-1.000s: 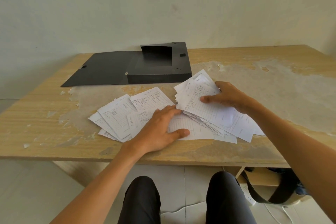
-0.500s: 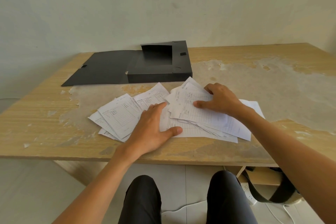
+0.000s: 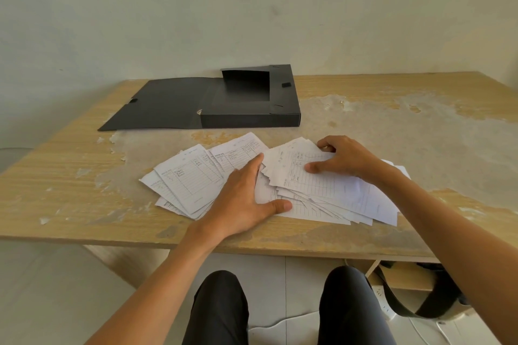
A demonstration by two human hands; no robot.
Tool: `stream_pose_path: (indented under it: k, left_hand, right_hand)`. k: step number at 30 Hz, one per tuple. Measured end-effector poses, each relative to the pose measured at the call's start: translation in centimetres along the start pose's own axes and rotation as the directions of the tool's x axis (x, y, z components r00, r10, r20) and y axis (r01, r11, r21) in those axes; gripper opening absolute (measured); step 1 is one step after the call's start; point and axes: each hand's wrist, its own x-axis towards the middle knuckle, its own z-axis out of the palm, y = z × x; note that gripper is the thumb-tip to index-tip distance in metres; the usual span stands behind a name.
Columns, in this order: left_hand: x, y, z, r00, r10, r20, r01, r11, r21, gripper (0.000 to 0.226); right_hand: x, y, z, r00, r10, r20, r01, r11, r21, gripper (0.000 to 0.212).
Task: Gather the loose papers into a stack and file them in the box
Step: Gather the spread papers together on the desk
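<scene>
Several loose white printed forms [image 3: 190,179] lie fanned out on the wooden table [image 3: 56,182] near its front edge. A thicker overlapping pile of papers [image 3: 330,199] sits to their right. My left hand [image 3: 246,199] presses flat on the papers in the middle, fingers together, thumb spread. My right hand [image 3: 347,159] rests on top of the right pile, fingers curled over its far edge and thumb on the top sheet. The black file box [image 3: 249,117] stands open behind the papers, its lid [image 3: 159,106] laid flat to the left.
The table's surface is worn and peeling, with a pale wall close behind it. My knees in dark trousers [image 3: 218,311] show below the front edge. A black strap [image 3: 420,308] and white cables [image 3: 426,333] lie on the floor at the lower right.
My right hand has slid the right pile leftward toward the middle sheets. My left hand has stayed pressed on the papers, shifting slightly left.
</scene>
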Motion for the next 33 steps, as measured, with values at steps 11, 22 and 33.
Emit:
stream_pose_path:
  k: [11, 22, 33]
  left_hand:
    - [-0.4, 0.5, 0.2, 0.989, 0.058, -0.138, -0.053, 0.998, 0.039, 0.11]
    - [-1.4, 0.8, 0.4, 0.984, 0.12, -0.132, -0.1, 0.984, 0.146, 0.12]
    - [-1.4, 0.9, 0.7, 0.998, 0.014, -0.061, -0.009, 0.997, 0.078, 0.12]
  right_hand:
    - [-0.8, -0.9, 0.4, 0.999, -0.035, 0.001, 0.035, 0.999, 0.011, 0.044]
    - [-1.6, -3.4, 1.9, 0.992, 0.024, -0.12, -0.07, 0.917, -0.394, 0.081]
    - [-0.9, -4.3, 1.3, 0.992, 0.099, 0.078, -0.078, 0.969, -0.236, 0.077]
